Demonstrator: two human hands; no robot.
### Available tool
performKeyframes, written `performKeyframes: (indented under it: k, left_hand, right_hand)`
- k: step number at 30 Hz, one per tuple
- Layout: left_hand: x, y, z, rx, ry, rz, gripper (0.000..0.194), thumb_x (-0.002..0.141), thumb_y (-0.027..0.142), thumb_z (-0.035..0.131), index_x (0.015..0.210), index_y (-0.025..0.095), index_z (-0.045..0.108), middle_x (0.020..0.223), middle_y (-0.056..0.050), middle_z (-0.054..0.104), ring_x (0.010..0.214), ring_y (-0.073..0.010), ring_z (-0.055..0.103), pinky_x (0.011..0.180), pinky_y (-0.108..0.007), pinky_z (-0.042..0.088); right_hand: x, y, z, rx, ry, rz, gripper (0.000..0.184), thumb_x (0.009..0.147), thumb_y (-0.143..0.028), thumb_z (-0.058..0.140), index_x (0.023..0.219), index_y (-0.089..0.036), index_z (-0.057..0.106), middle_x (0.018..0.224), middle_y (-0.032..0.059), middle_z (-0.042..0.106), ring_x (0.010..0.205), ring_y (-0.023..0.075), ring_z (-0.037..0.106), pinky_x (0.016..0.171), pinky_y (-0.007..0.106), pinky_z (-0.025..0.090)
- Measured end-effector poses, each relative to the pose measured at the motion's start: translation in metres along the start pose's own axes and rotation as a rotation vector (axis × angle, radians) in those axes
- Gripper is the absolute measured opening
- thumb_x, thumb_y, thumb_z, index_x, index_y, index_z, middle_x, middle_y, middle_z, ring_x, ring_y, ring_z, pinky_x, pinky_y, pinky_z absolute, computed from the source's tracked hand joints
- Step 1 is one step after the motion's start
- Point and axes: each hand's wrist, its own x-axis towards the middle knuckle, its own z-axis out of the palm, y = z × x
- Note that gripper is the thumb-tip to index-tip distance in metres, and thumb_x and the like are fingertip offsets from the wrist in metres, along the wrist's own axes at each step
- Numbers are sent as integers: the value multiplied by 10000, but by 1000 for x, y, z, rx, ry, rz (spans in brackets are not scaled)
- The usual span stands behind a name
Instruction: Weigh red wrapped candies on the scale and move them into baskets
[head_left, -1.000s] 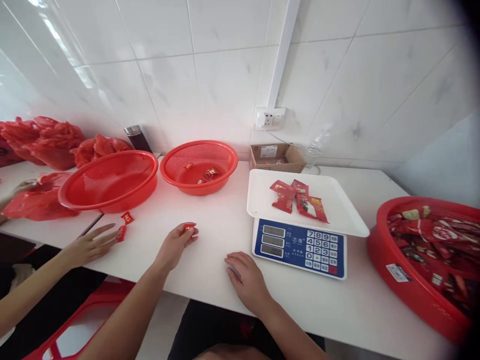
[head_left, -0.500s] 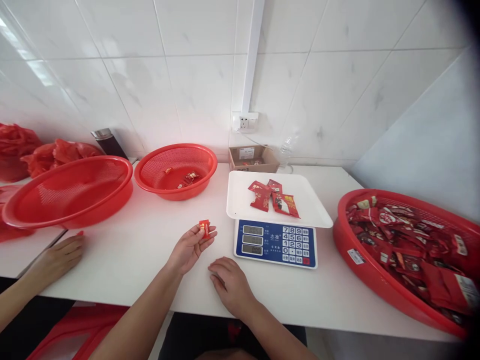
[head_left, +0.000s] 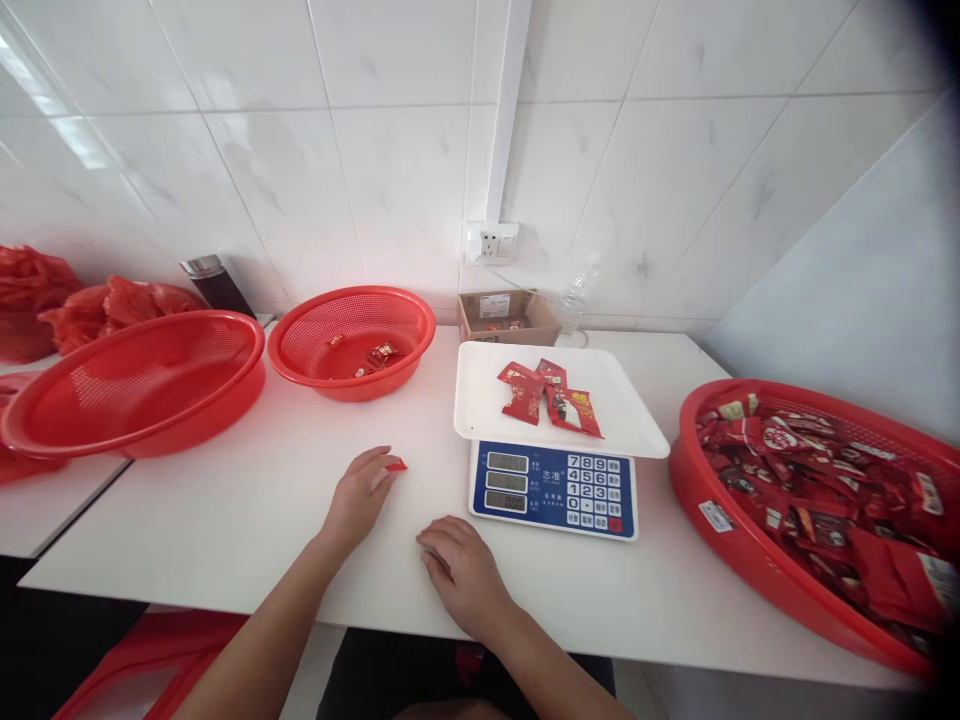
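Observation:
My left hand point(head_left: 358, 500) is above the table, pinching a small red packet point(head_left: 397, 465) of which only a sliver shows past the fingertips. To its right, my right hand point(head_left: 466, 575) rests on the tabletop by the front edge, fingers loosely bent, thumb apart, nothing in it. Beyond that hand stands a digital scale point(head_left: 551, 492) with a white tray point(head_left: 480, 410) on top. Several red snack packets point(head_left: 525, 400) lie in a heap on the tray.
At the right is a red basket point(head_left: 739, 540) full of red packets. A red basket point(head_left: 409, 380) with a few packets stands at the back, another red basket point(head_left: 187, 425) to its left. Behind the scale are a cardboard box point(head_left: 499, 325) and a wall socket point(head_left: 491, 242).
My left hand has shifted a little left and turned palm down, hiding most of the small packet. My right hand has stayed put. Another person's hand has left the view at the left.

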Motion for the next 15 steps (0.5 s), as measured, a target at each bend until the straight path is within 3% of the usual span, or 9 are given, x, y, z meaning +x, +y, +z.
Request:
performKeyframes:
  k: [3,6,8,12,15]
  left_hand:
    - [-4,-10,-4,104,-36,36,318,682,287,602,997,256,635,1246,-37,550,1213,-222,432,1060,-385,296]
    - [-4,-17,-6,186,-4,20,445,742,307,540,1180,231,526,1268,-72,527,1207,-230,436,1048,-423,302]
    - [0,-19,-7,227,16,22,453,760,321,519,1200,216,507,1286,-87,507,1221,-239,417,1050,-427,289]
    - [11,-14,-5,266,-6,53,256,726,317,556,946,206,623,1211,-86,554,1197,-250,423,1039,-387,286]
    - [12,-6,-2,258,-38,35,160,738,329,534,825,219,613,981,-59,633,1009,-233,532,900,-358,391]
  right_hand:
    - [0,0,0,2,-8,-1,212,836,-149,465,950,-202,636,913,58,654,894,192,561,863,370,456]
    - [0,0,0,6,-13,8,207,836,-151,471,949,-203,636,914,56,654,899,189,556,861,365,455]
    - [0,0,0,8,-14,10,209,831,-145,472,947,-204,636,915,53,654,899,187,554,861,363,454]
    - [-1,0,0,5,-9,9,218,827,-144,466,950,-208,635,918,50,653,901,185,557,864,360,450]
    - [-2,1,1,6,-7,7,217,827,-143,464,947,-203,634,910,53,653,901,184,556,853,350,453]
